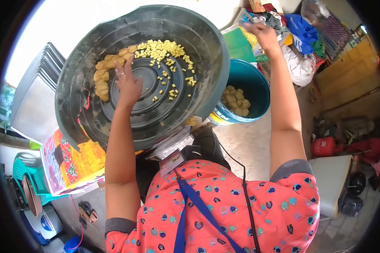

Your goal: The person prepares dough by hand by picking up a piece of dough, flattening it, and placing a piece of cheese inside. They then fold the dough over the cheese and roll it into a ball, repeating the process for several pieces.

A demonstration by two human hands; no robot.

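A large dark round basin point(143, 101) fills the upper left of the view. Inside it, brown dough pieces point(100, 76) curve along the left side, and small yellow cubes point(160, 50) lie scattered at the upper right. My left hand point(128, 82) is over the basin beside the dough pieces, its fingers spread, with a ring on one finger. My right hand point(264, 37) is raised above and to the right of a teal bucket point(257, 86), its fingers bent; whether anything is in them cannot be made out. Pale dough balls point(235, 101) lie in the bucket.
Stacked grey trays point(38, 92) lean at the left, above a colourful printed sheet point(74, 160) and a teal chair point(21, 173). Bags and cloths point(302, 31) are heaped at the upper right. A pale box-like surface point(331, 181) stands at the right.
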